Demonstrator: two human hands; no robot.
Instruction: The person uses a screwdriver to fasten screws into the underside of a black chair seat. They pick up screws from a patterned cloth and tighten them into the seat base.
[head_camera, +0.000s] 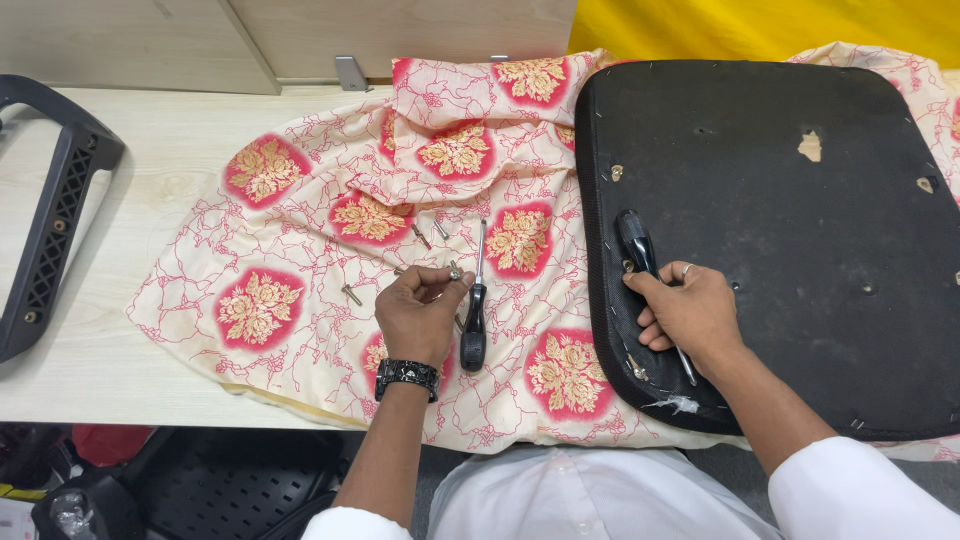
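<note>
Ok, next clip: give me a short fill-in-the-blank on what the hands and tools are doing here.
1. The left hand pinches a small ____ over the cloth.
2. The right hand grips a ____ on the black seat pad.
3. A second screwdriver lies on the cloth beside the ____ hand.
4. A watch sits on the ____ wrist.

Missing: screw; screwdriver; left; left

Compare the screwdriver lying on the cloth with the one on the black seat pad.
The screwdriver on the cloth lies free, its whole shaft showing; the screwdriver on the seat pad is held by the right hand, its shaft mostly covered. The first points straight up the picture, the second lies slanted. Both have black handles.
</note>
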